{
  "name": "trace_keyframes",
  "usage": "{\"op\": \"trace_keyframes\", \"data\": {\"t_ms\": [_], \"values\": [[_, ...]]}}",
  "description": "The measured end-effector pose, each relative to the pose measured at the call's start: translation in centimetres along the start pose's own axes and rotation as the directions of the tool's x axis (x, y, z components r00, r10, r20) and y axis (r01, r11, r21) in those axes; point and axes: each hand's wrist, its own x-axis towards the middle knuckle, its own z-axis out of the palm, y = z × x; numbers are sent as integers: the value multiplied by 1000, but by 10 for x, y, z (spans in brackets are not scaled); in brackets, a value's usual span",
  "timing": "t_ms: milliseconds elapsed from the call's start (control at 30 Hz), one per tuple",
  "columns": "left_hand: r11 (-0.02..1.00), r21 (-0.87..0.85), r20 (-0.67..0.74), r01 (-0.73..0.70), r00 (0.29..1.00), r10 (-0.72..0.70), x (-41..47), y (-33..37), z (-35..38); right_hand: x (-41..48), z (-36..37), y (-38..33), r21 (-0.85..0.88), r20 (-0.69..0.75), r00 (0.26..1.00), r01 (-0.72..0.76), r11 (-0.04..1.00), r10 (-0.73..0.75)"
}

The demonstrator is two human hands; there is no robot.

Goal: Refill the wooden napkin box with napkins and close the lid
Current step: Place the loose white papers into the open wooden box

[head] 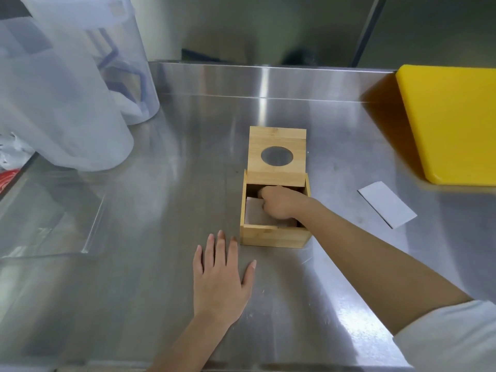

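Where the steel counter (161,210) meets its raised back edge, clear plastic jugs (67,103) are stood at the left and a yellow cutting board (451,124) is laid at the right. Near the middle, the wooden napkin box (273,236) is set with its lid (276,140) swung up. The right hand (279,204) is pushed inside, curled on the napkins (253,213); whether they are gripped cannot be told. The left hand (220,277) is spread flat, fingers open, just beside the box. A loose napkin (386,204) is left nearby.

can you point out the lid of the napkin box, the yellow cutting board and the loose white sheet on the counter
lid (277,135), head view, on the bare wood above its round hole
yellow cutting board (453,124), head view, on the middle of its top face
loose white sheet (386,204), head view, on the centre of the sheet
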Motion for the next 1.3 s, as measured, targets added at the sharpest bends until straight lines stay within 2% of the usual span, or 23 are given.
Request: {"op": "trace_keyframes", "data": {"t_ms": [300, 400, 600, 733, 800, 933, 967, 1033, 1100, 1167, 1233, 1300], "values": [[1000, 7, -7, -2, 1000, 2, 2, 0, 1, 7, -1, 5, -46, 54, 997, 62, 997, -60], [1000, 9, -5, 2, 1000, -2, 2, 0, 1, 5, 1, 5, -66, 21, 996, 86, 994, -85], [1000, 3, 3, 1, 1000, -1, 1, 1, -1, 4, 10, 1, -223, -119, 985, 94, 970, -123], [1000, -7, 8, 0, 1000, 0, 1, 1, -2, 0, 9, 2, -285, -139, 980, 98, 953, -142], [1000, -9, 9, -7, 1000, 7, 1, 0, -2, -7, 5, 2, -306, -104, 982, 118, 945, -157], [1000, -15, 5, -18, 1000, 18, 1, -2, -1, -28, -11, -1, -221, 5, 980, 196, 955, -200], [1000, -16, 3, -21, 1000, 21, 1, -2, 0, -35, -17, -1, -186, -16, 975, 215, 959, -221], [1000, -19, 4, -25, 1000, 25, 1, -3, 1, -51, -27, 3, -68, -152, 958, 235, 970, -242], [999, -21, 7, -26, 1000, 26, 1, -3, 2, -67, -36, 13, 76, -365, 902, 276, 958, -231], [999, -21, 7, -30, 1000, 31, 1, -3, 2, -79, -45, 30, 160, -575, 801, 309, 937, -166], [999, -24, 7, -31, 999, 31, 1, -2, 2, -83, -50, 57, 209, -724, 690, 260, 943, -29], [999, -27, 8, -35, 999, 35, 0, -2, 1, -82, -50, 88, 291, -809, 567, 153, 944, 158]]}}
